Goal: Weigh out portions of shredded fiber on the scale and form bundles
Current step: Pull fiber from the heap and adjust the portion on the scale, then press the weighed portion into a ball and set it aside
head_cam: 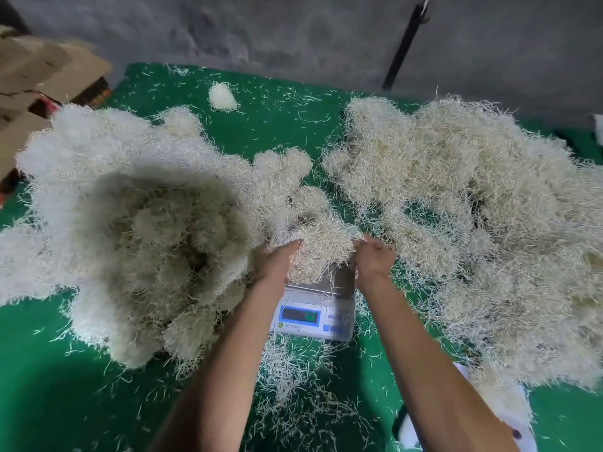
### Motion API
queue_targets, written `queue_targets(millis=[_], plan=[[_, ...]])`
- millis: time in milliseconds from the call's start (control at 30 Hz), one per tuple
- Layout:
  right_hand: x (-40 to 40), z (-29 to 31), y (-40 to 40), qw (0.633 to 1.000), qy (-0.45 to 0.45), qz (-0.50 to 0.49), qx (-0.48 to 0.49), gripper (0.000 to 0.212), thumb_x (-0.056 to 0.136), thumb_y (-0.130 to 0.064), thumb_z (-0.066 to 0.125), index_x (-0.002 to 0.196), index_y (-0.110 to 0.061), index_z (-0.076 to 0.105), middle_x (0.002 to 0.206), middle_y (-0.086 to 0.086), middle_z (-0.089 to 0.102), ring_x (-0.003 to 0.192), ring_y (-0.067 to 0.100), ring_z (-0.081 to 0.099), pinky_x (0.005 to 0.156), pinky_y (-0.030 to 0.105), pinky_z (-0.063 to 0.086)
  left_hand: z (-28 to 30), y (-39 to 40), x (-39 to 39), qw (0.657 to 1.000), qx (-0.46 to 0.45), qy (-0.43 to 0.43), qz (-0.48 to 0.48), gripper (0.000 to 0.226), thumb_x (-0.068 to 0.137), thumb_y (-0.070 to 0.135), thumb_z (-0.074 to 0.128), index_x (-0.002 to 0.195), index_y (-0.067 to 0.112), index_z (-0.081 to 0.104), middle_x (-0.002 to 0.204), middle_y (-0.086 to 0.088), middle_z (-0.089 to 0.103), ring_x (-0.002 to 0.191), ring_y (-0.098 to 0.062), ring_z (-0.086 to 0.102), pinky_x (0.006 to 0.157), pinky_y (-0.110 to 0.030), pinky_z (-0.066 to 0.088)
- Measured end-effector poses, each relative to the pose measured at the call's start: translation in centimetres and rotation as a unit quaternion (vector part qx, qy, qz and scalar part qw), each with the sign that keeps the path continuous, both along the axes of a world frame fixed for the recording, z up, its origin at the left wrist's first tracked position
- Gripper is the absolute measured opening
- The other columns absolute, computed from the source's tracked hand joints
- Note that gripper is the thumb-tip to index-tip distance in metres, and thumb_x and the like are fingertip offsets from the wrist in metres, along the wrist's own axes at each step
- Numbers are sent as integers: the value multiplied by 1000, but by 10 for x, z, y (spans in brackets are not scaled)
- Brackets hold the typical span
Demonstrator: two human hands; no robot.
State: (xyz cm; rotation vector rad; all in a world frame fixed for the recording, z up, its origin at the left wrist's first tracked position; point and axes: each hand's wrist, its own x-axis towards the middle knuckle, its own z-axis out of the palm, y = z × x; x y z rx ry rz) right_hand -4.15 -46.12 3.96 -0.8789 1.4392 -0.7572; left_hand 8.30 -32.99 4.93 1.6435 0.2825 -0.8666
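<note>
Both hands gripped one portion (321, 246) of shredded fiber: left hand (277, 261) curled on its left end, right hand (372, 259) on its right end. Portion sat on/over the scale (315, 308) pan, long axis running left-right between the hands. Display lit, digits unreadable. Bundle heap (140, 230) lay just left of the left hand, loose stock pile (473, 223) to the right. Likely call: if weight's good, portion goes left, so the left hand leads; topping up falls to the right hand.

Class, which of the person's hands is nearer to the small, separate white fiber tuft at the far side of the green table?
Left. The left hand lies below the tuft; the right hand lies farther right.
</note>
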Motion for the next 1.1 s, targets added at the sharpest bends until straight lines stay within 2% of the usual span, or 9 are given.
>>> queue_targets(millis=[267, 400, 533, 600, 667, 733, 767, 833, 1100], plan=[[-51, -21, 15, 958, 134, 237, -92, 23, 100, -18, 65, 117, -3, 65, 73, 9, 72, 56, 14, 71, 50, 26, 57, -15, 10, 9, 995, 39, -79, -42, 81, 77, 35, 88, 142, 3, 50, 138, -16, 60, 116, -31, 65, 90, -46, 60], [-77, -16, 35, 973, 41, 182, -139, 29, 103, -25, 57, 131, -20, 60, 86, -19, 73, 64, -1, 65, 59, 14, 53, -6, 41, -3, 966, 14, -224, -128, 70, 86, 50, 73, 140, 11, 52, 124, -2, 62, 90, -3, 62, 57, -17, 50], [-94, -32, 88, 972, 125, 110, -166, 33, 106, -28, 54, 137, -20, 52, 110, -17, 61, 85, 2, 65, 69, 13, 53, -13, 85, -36, 935, -6, -340, -105, 34, 94, 34, 68, 86, 2, 56, 78, 8, 52, 66, 2, 45, 55, -18, 30], [-109, -48, 128, 961, 190, 135, -149, 21, 106, -18, 50, 127, -22, 53, 113, -7, 64, 79, 2, 67, 60, 12, 53, -26, 116, -61, 944, -21, -307, -118, 18, 97, 25, 64, 98, 7, 62, 93, 4, 61, 84, -1, 58, 69, -13, 45], [-132, -74, 172, 915, 281, 253, -143, 30, 107, -18, 46, 136, -19, 53, 145, 6, 54, 110, 5, 66, 87, 23, 59, -49, 151, -85, 944, 25, -260, -203, 41, 99, 32, 63, 139, 25, 54, 140, 9, 54, 127, -4, 52, 107, -31, 46], [-154, -102, 218, 809, 395, 375, -223, 52, 109, -31, 33, 159, -16, 29, 170, 3, 12, 155, 23, 23, 126, 39, 26, -83, 187, -107, 858, 138, -326, -372, 60, 101, 49, 53, 155, 44, 27, 168, 9, 11, 152, -14, 13, 125, -52, 15], [-162, -113, 236, 757, 435, 408, -267, 57, 109, -37, 23, 162, -17, 14, 171, 2, -3, 159, 23, -1, 129, 39, 5, -99, 202, -116, 784, 187, -390, -446, 63, 103, 56, 41, 159, 46, 13, 169, 5, -11, 154, -15, -9, 126, -51, 1], [-169, -120, 263, 735, 451, 411, -296, 60, 107, -40, 11, 162, -17, 5, 171, 2, -10, 157, 19, -16, 127, 37, -10, -119, 221, -128, 685, 239, -464, -508, 65, 105, 61, 17, 159, 38, -11, 163, 0, -33, 149, -17, -32, 125, -47, -12], [-171, -132, 289, 710, 502, 392, -301, 62, 107, -41, 4, 164, -16, 3, 171, 3, -12, 157, 16, -19, 130, 43, -1, -126, 234, -137, 615, 294, -502, -533, 66, 103, 59, -6, 157, 25, -25, 162, -8, -35, 148, -24, -35, 124, -48, -12]])
